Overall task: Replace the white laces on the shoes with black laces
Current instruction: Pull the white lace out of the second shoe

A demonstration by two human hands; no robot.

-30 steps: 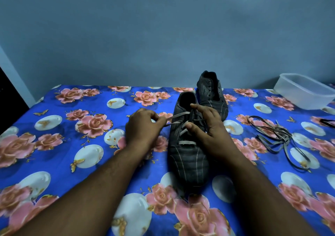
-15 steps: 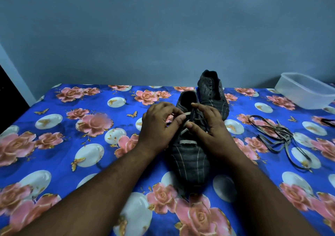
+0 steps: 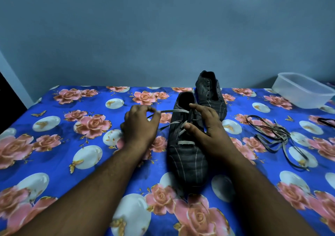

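Note:
A dark striped shoe lies toe towards me on the floral cloth, with a white lace threaded through its eyelets. My left hand pinches one end of that lace to the left of the shoe, pulling it taut sideways. My right hand rests on the shoe's upper right side, thumb and fingers spread over the lacing. A second dark shoe without laces stands behind the first. A tangle of loose laces lies to the right.
A clear plastic tub sits at the far right by the wall. Another dark lace shows at the right edge. The blue floral cloth covers the whole surface; a blue wall rises behind.
My left hand went to the shoe's lacing, then pulled back out to the left, drawing a length of white lace with it. My right hand stayed on the shoe.

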